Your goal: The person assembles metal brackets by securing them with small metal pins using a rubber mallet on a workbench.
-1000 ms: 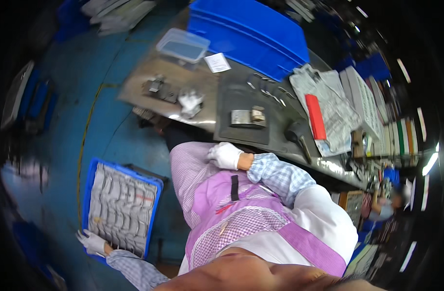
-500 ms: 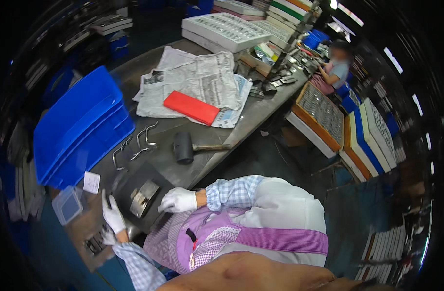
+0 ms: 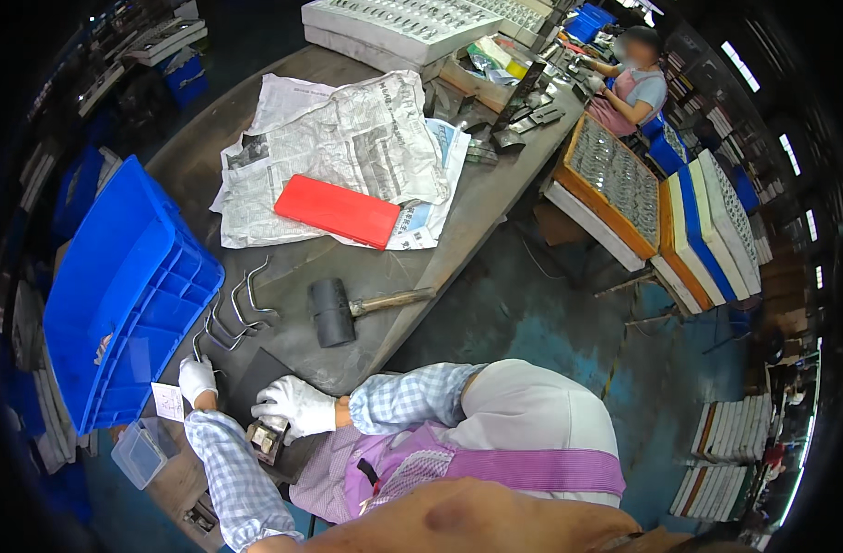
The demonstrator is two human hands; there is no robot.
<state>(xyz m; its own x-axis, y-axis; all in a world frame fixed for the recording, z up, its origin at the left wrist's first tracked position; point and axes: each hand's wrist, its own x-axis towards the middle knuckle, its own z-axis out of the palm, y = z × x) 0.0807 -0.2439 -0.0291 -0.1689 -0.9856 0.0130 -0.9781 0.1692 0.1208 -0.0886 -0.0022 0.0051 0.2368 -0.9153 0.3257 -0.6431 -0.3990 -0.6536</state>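
My left hand (image 3: pixel 198 380), in a white glove, is at the near end of the bent metal rods (image 3: pixel 247 297), fingers closed around the end of one. These thin, shiny rods lie beside the blue bin. Also white-gloved, my right hand (image 3: pixel 297 406) curls over the top of a small metal block (image 3: pixel 263 442), its fingers against it. Part of the block is hidden under the glove. The block sits at the near edge of a dark flat plate (image 3: pixel 261 370). A black-headed mallet (image 3: pixel 332 313) with a wooden handle lies farther right.
A blue bin (image 3: pixel 131 304) stands at left, above a clear plastic box (image 3: pixel 145 452) and a paper slip (image 3: pixel 168 402). A red case (image 3: pixel 337 211) rests on newspaper (image 3: pixel 348 138). Trays of parts (image 3: pixel 615 184) are at right; another person (image 3: pixel 633 88) sits at the far right.
My left hand has moved away from the near edge to the rods. My right hand has come left onto the metal block, which now sits closer to me. The view has shifted.
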